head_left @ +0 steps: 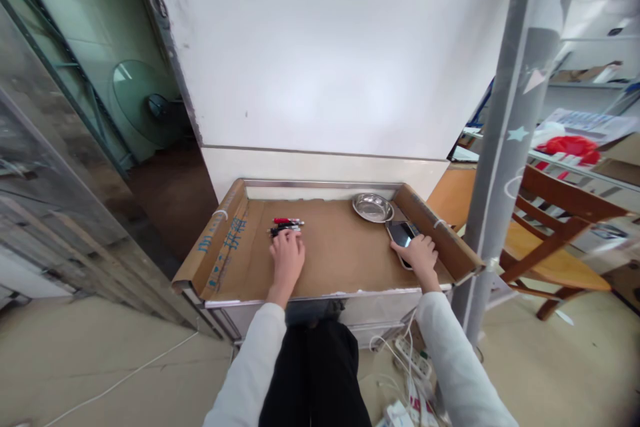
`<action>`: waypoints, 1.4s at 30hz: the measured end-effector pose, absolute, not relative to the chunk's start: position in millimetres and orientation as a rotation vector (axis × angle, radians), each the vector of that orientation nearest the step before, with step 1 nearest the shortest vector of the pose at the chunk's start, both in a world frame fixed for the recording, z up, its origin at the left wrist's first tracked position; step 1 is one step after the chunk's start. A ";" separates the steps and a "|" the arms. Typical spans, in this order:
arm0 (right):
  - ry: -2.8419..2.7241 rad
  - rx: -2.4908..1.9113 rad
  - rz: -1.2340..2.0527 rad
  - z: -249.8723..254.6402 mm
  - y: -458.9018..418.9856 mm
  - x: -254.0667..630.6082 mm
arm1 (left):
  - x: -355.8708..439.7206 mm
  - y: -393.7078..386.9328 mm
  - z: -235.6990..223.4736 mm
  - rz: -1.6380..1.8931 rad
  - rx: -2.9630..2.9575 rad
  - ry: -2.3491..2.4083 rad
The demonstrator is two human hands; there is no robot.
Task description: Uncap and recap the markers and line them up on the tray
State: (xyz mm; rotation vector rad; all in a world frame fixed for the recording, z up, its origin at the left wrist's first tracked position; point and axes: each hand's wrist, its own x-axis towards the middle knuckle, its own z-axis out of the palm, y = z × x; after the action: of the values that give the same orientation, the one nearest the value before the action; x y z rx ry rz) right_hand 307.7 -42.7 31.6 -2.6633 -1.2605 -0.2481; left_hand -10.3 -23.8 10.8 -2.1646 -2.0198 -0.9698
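My left hand (289, 257) is low over the cardboard-lined tray (340, 253), fingers a little apart and slightly bent. Its fingertips reach the nearest of a few pens; whether they press on it is hard to see. A red pen (284, 221) lies at the back of that group, with black pens (280, 229) in front. On the right, my right hand (423, 255) spans a smartphone (401, 233), thumb across its left edge and fingers at its right side. The phone lies screen up, partly covered by the hand. Behind it stands a round shiny metal bowl (373, 207).
Raised cardboard walls (425, 227) edge the tray left and right. A white panel (325, 67) rises behind it. To the right are a grey pole (505, 140) and a wooden chair (555, 253). Power strips (414, 357) and cables lie below.
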 end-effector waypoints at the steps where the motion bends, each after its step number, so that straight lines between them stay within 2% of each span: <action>1: -1.271 -2.662 -0.247 31.9 -44.3 306.5 | -15.8 -23.2 11.6 -0.955 -2.077 -2.089; 6: -1.271 -2.556 -0.353 35.0 -48.6 287.0 | -40.9 -20.4 13.1 -0.804 -2.141 -2.129; 8: -1.378 -2.392 -0.271 35.3 -44.9 270.1 | -44.9 -20.5 12.2 -0.796 -2.195 -2.073; 13: -1.601 -1.681 0.328 29.0 -27.5 211.1 | -44.7 -21.9 6.7 -0.870 -2.345 -1.985; 20: -1.154 -1.219 1.274 28.8 -12.8 147.2 | -26.5 -17.6 22.2 -1.273 -2.830 -1.702; 24: -0.926 -0.913 1.651 38.5 -6.8 146.6 | -2.5 -3.0 49.6 -1.540 -2.781 -1.514; 28: -0.693 -0.760 1.787 46.0 0.0 155.5 | 15.6 13.2 79.5 -1.732 -2.765 -1.399; 34: -0.545 -0.679 1.879 41.9 7.1 171.7 | 6.1 27.1 107.6 -1.911 -2.750 -1.516; 38: -0.506 -0.722 1.869 34.5 9.3 180.5 | -8.5 38.1 98.9 -2.049 -2.624 -1.697; 42: -0.525 -0.733 1.823 30.5 11.2 184.7 | -10.7 50.6 70.1 -1.910 -2.709 -1.787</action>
State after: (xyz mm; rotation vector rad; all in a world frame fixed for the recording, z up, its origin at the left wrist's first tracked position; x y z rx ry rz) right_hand 184.7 11.2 30.5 -0.7332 -0.5247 1.8227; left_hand -10.7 50.6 70.1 -2.7085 -1.7866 -1.9102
